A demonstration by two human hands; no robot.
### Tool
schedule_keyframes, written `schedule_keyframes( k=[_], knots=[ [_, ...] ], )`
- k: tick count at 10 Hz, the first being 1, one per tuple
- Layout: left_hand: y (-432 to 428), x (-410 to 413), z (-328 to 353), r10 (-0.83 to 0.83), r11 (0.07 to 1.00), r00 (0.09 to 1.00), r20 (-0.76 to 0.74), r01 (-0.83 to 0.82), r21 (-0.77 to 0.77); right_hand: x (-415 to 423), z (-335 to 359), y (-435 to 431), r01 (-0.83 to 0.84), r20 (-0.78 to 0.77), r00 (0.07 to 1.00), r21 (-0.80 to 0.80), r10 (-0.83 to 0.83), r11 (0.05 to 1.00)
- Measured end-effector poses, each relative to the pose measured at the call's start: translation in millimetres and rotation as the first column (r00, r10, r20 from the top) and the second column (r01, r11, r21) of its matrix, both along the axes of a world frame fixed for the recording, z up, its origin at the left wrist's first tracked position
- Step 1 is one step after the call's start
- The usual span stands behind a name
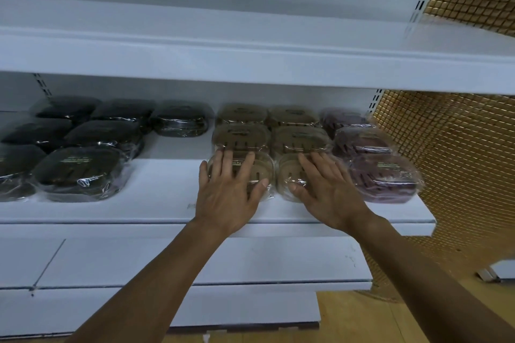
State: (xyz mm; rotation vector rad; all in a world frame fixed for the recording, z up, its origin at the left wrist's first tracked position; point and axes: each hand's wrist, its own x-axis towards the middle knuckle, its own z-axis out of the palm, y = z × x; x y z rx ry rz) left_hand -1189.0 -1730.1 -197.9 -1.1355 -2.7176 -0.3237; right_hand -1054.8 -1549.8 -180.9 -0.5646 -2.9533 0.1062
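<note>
Across most of our view runs a white rack [250,64] of shelves, with a gold mosaic wall [451,164] on its right and a strip of wooden floor [359,315] near us, low on the right. Its middle shelf [161,192] carries film-wrapped packs sorted by colour. Black packs [78,170] fill the left part, from near the front edge to the far back panel. Tan packs [298,136] sit right of centre in two columns running near to far, three deep. Purple packs [387,178] form a single column at the right end, just beside the tan ones. A bare stretch of shelf lies between the black group and the tan group.

Both our arms reach from the near side to the front row of tan. Our left hand [228,192] rests on the left pack [264,167], the nearest one of the left tan column, close to the shelf's near edge. Our right hand [328,192] rests on the right pack [289,172], its neighbour in the right column; the two packs touch side by side. On each hand the fingers [227,161] lie straight and spread, flat over the wrapped lid, open and gripping nothing, with the thumb laid on the pack's near part. The hands are apart, thumbs pointing toward each other.
</note>
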Motion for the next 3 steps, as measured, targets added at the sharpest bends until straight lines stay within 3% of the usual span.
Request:
schedule_keyframes(
  k=[1,3],
  knots=[
    [2,0,-1,0.008,1.0,1.0,0.006,-0.008,-0.029,-2,-5,2,0.001,-0.009,1.0,0.069,-0.001,0.998],
    [3,1,10,-0.002,0.997,0.996,0.084,0.009,-0.074,-9,0,5,-0.004,0.025,1.0,0.025,0.004,1.0]
  ],
)
